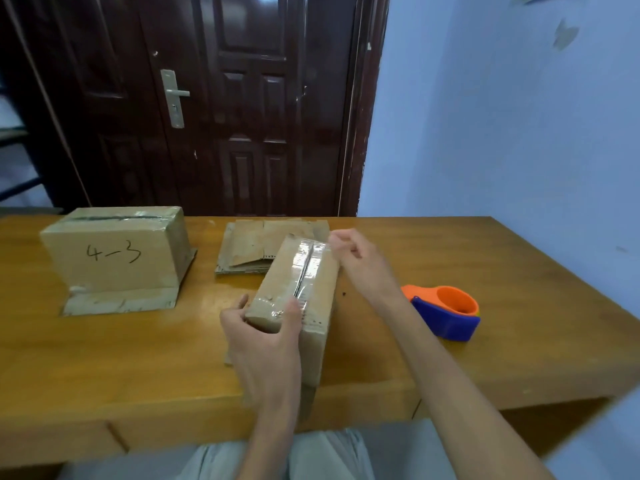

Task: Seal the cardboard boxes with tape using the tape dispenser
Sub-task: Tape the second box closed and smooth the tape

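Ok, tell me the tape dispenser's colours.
Orange and blue tape dispenser, clearest in the head view.

A single head-worn camera looks forward and down from the seated person's position, its wide angle bending the table [485, 258] edges. It sits close above the left hand [263, 337] gripping the small box [304, 282], which lands near frame centre. Beyond that grip the view reaches across the tabletop to a dark door [242, 98] and blue wall [502, 133] facing the person.
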